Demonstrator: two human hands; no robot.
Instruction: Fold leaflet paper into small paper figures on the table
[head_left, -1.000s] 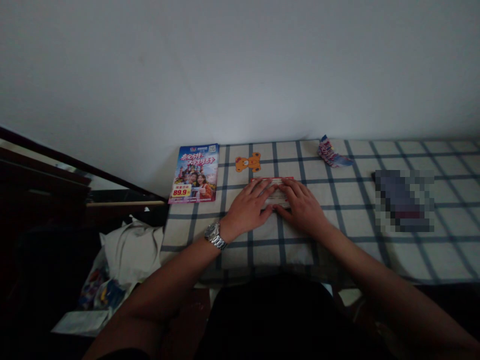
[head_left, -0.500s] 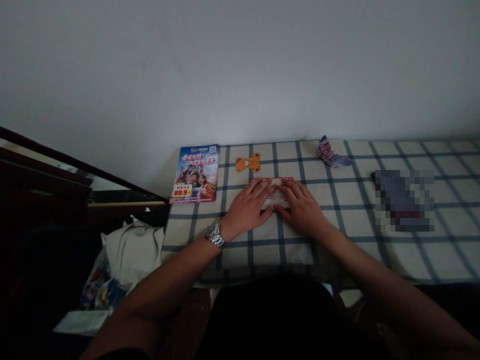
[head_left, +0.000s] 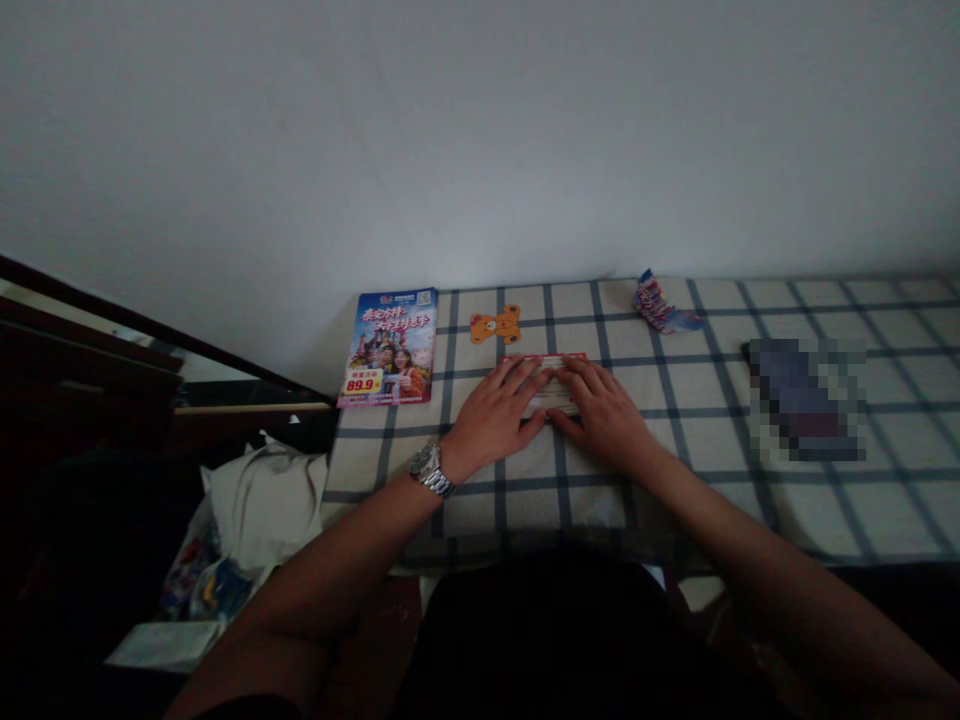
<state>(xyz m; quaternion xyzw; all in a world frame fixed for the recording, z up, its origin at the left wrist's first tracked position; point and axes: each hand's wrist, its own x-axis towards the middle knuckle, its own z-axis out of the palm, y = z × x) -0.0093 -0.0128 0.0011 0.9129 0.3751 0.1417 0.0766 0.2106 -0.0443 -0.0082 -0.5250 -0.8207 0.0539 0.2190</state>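
My left hand (head_left: 495,415) lies flat with its fingers spread over the left part of a small pale sheet of paper (head_left: 551,400) with a red far edge. Over the right part of the same paper rests my right hand (head_left: 606,408), also flat and open. Both thumbs point toward each other at the paper's near side. Much of the paper is hidden under the hands, so I cannot tell if it is folded or stacked. Around my left wrist is a metal watch (head_left: 429,468).
A stack of colourful leaflets (head_left: 390,350) lies at the left end of the checked cloth (head_left: 480,505). An orange bear cutout (head_left: 495,325), a crumpled wrapper (head_left: 660,305) and a blurred-out dark object (head_left: 806,400) lie there too. A pale bag (head_left: 266,495) stands below left; a wall (head_left: 480,150) rises behind.
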